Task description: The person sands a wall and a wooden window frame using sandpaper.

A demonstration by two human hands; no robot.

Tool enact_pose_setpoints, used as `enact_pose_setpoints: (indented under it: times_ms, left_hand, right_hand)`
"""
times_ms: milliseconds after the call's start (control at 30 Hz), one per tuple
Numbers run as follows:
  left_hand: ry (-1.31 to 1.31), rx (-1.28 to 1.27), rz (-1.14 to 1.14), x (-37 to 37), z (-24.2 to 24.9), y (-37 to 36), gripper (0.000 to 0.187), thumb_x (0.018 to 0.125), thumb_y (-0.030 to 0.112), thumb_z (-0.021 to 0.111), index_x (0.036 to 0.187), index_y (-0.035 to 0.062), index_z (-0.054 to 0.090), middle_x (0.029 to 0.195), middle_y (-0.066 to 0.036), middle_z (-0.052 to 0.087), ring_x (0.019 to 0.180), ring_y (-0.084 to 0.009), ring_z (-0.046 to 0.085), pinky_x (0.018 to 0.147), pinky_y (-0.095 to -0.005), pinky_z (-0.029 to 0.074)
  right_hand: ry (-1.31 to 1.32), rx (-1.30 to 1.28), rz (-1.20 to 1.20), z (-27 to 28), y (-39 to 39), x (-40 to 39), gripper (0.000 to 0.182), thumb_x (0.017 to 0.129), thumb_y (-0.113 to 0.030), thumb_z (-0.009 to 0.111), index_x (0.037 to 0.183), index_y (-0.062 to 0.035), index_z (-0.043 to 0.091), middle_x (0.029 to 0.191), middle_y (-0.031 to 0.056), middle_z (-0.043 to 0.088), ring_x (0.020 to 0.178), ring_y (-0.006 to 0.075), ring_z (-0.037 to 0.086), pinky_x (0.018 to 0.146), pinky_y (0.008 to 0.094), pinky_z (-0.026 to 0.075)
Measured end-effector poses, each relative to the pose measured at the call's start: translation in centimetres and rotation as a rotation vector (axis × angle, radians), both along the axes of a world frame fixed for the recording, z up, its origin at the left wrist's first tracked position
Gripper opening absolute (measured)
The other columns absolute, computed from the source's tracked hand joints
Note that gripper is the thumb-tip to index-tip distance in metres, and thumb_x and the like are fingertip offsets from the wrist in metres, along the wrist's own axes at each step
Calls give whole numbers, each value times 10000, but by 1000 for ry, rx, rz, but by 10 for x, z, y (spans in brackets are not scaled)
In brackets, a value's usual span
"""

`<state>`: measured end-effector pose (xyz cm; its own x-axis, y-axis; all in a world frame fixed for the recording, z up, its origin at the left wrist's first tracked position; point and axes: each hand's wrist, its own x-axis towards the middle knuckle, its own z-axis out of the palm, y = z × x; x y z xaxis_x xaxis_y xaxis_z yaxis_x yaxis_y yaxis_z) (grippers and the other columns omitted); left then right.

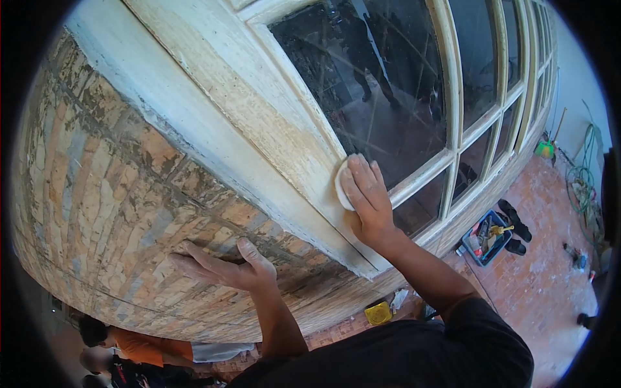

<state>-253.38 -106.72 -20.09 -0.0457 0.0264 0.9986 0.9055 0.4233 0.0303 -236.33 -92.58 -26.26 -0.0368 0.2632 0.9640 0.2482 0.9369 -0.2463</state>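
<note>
A pale sanding pad or folded sheet (344,186) lies under the fingers of my right hand (367,197), pressed against the white-painted wooden frame (259,123) beside a glass pane (381,84). Worn, yellowish patches show on the painted wood. My left hand (226,266) has its fingers spread against or just over the stone-patterned wall (116,213), dusty and holding nothing. Between the wall and the frame runs a white border (194,145) with a rough edge.
A blue crate (486,240) of tools stands on the tiled floor (524,278), with dark shoes (514,223) beside it. A yellow container (378,313) lies near my body. A person in orange (145,348) and others are at lower left. A green hose (585,171) hangs at right.
</note>
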Motion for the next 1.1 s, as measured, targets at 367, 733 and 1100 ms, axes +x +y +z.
enact_pose_setpoints:
  times_ms: [367, 733, 1100]
  left_hand:
    - [6, 14, -7, -3, -2, -2, 792, 930, 583, 449, 1452, 3, 315, 1523, -289, 179, 1413, -457, 150, 1092, -620, 154]
    - [-23, -19, 31, -2, -2, -5, 827, 922, 614, 415, 1462, 0, 294, 1526, -301, 155, 1407, -488, 143, 1072, -655, 152]
    - [-32, -13, 13, -6, -6, -6, 835, 913, 625, 422, 1453, -2, 310, 1529, -301, 150, 1401, -494, 155, 1063, -664, 143]
  right_hand:
    - [82, 144, 27, 71, 12, -5, 513, 752, 53, 516, 1265, 40, 531, 1391, 215, 469, 1304, 372, 443, 1096, 505, 305]
    - [-80, 140, -71, 55, -19, -22, 414, 861, -93, 492, 1257, 9, 559, 1390, 159, 496, 1308, 292, 458, 1090, 411, 323]
    - [-86, 115, -146, 37, -26, -24, 395, 880, -110, 481, 1245, 11, 570, 1361, 167, 521, 1278, 293, 489, 1085, 398, 325]
